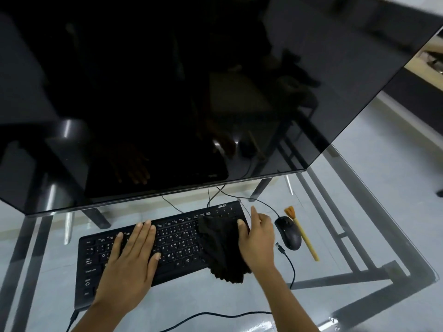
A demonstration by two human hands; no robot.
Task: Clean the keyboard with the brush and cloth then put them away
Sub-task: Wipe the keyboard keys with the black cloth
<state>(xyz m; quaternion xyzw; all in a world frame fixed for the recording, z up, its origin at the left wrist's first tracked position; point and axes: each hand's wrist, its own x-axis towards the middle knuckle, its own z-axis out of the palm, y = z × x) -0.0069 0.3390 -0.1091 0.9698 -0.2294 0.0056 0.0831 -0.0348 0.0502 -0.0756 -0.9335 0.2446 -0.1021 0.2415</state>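
Head view looks down on a glass table (359,212) where a black keyboard (167,238) lies below a large dark monitor (191,92). The left hand (134,257) rests flat on the keys, fingers straight and together. The right hand (257,238) grips a dark cloth (220,252) crumpled over the keyboard's right end, thumb pressed on the cloth, index finger lifted. Just right of that hand sits a black mouse (288,233), and beside the mouse lies a brush (303,233) with a pale handle, touching neither hand
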